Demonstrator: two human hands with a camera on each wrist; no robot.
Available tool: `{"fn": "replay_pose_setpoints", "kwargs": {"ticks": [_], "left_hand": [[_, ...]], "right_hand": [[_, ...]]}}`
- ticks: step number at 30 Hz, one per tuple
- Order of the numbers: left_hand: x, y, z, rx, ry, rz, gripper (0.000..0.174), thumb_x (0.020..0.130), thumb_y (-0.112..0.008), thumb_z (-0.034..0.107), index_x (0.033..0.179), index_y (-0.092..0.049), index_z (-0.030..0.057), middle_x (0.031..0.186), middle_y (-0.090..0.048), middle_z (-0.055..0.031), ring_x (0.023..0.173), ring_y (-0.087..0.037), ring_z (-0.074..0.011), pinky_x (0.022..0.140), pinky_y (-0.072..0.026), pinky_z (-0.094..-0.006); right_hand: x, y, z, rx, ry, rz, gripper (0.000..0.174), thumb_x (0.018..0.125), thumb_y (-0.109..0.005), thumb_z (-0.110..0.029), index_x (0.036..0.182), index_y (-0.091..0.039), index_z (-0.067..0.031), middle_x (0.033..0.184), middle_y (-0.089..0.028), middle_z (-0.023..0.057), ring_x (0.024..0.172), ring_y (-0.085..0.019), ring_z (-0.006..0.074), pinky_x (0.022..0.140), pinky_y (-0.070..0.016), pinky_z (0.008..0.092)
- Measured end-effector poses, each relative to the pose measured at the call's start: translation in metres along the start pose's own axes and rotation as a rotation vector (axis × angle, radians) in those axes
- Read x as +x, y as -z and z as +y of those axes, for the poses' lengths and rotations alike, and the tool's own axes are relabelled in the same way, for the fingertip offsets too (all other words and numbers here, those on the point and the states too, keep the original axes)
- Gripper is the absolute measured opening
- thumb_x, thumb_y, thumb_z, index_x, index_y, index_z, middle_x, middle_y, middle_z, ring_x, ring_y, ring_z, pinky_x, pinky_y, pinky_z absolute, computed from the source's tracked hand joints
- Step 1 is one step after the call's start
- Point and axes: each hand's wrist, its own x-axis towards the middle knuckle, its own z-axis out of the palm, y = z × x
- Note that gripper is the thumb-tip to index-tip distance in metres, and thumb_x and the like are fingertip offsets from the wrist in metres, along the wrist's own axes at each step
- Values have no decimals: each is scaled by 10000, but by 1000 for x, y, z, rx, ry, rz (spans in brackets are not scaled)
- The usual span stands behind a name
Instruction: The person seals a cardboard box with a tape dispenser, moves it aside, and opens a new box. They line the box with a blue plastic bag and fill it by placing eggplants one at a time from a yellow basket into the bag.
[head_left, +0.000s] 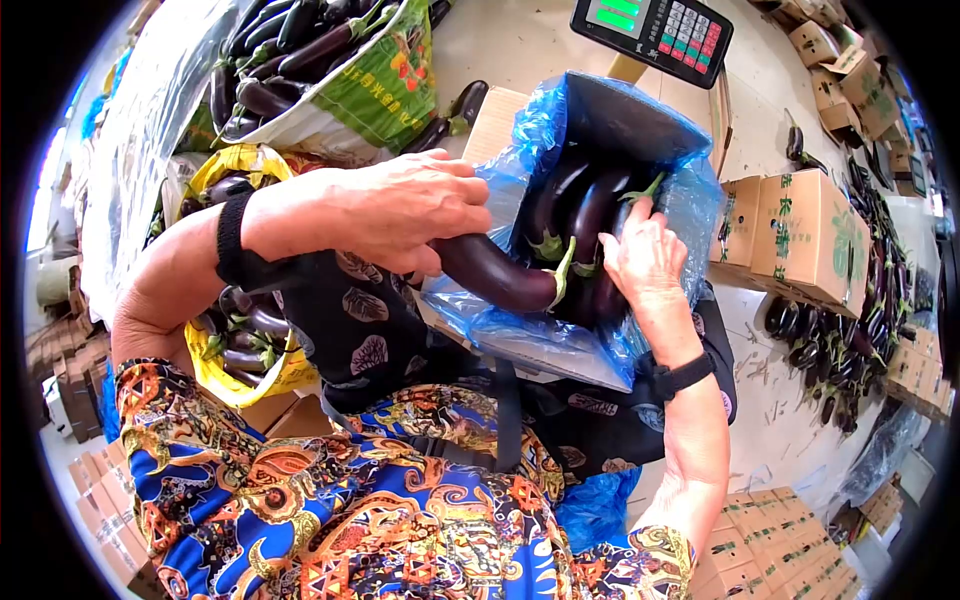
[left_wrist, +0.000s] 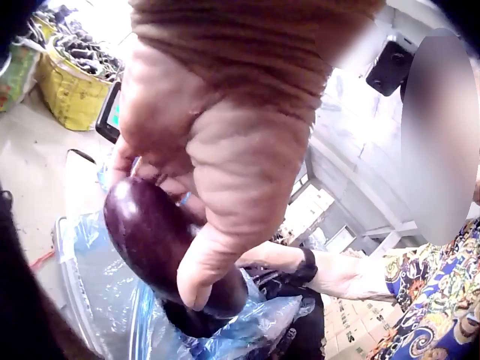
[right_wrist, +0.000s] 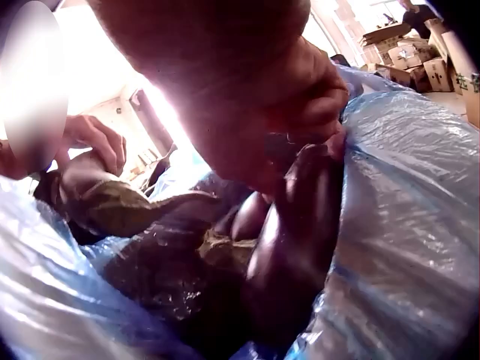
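Observation:
My left hand (head_left: 385,205) holds a dark purple eggplant (head_left: 500,275) from above, its green stem end tipped toward the right. In the left wrist view, thumb and fingers wrap round this eggplant (left_wrist: 142,232) over the blue plastic. A carton lined with a blue plastic bag (head_left: 640,110) stands before me, with several eggplants (head_left: 595,205) lying side by side inside. Within the carton, my right hand (head_left: 645,255) grips the eggplant nearest the right wall by its stem end. The right wrist view has that glossy eggplant (right_wrist: 292,255) under the fingers, beside the liner (right_wrist: 412,210).
A digital scale display (head_left: 660,35) stands beyond the carton. To the left are a green-and-white sack (head_left: 385,100) and a yellow bag (head_left: 235,385), both holding eggplants. Printed cartons (head_left: 810,235) and a long heap of eggplants (head_left: 840,340) lie on the right.

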Motion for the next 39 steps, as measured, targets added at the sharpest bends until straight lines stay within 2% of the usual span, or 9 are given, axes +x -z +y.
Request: {"fn": "replay_pose_setpoints", "kwargs": {"ticks": [4,8,13,17,20,25,29,33,39], "left_hand": [[0,1,-8,-418,64,53,565,665,-799,209,1149,-586,12,984,-574,-145,971,-567,-369,855,-457,-449],[-5,18,6,-934,365,55,682,796,-769,405,1287,-549,-14,1142,-628,-138,1098,-595,-241,934,-457,-362],[21,-21,31,-1587,155,308,681,960,-642,370,1460,-382,-13,1283,-572,-77,1188,-511,-142,1061,-377,-332],[44,-27,40,-360,133,80,408,881,-697,242,1198,-589,10,835,-657,-195,874,-663,-354,771,-533,-392],[37,-11,33,28,57,645,434,698,-796,131,1086,-621,40,934,-594,-141,887,-595,-337,780,-515,-432],[38,16,29,152,-65,557,740,620,-818,129,1293,-516,74,1325,-499,-117,1380,-379,-339,1057,-343,-509],[58,-12,11,241,-130,415,398,820,-635,117,1209,-562,76,1266,-539,-101,1330,-439,-306,1033,-377,-476],[65,-15,11,233,-220,319,317,796,-648,110,1109,-615,76,1222,-561,-84,1298,-466,-296,1026,-400,-445],[63,-11,-3,169,-227,301,324,758,-666,23,1072,-630,93,1414,-446,-142,1413,-348,-333,1053,-397,-484]], "right_hand": [[-17,14,6,141,47,140,596,843,-740,-272,1290,-519,53,1149,-595,240,1041,-627,399,871,-534,462],[-31,18,18,453,100,254,542,863,-732,-277,1272,-564,38,1294,-568,233,1149,-576,379,975,-474,420],[-42,54,-13,1905,-125,-206,487,887,-745,-277,1251,-590,7,1186,-663,152,1078,-629,204,933,-479,317],[-29,77,-31,1546,10,-303,489,852,-771,-305,1207,-603,-14,1118,-679,104,989,-642,180,885,-503,314],[-28,88,-26,1186,53,-231,571,806,-799,-362,1198,-603,4,1000,-713,186,929,-700,267,847,-532,362],[-36,86,-30,1062,150,-223,583,786,-807,-348,1196,-598,9,1011,-711,232,957,-712,339,844,-544,408],[-42,89,-42,978,180,-294,583,775,-805,-296,1221,-568,-4,1032,-688,252,998,-683,388,874,-536,421],[-47,76,-24,1079,158,-417,471,836,-763,-285,1181,-614,-1,1043,-701,221,993,-693,350,877,-532,396],[-23,43,13,680,-29,91,482,904,-689,-301,1221,-597,50,1085,-671,250,875,-697,370,798,-537,446]]}}
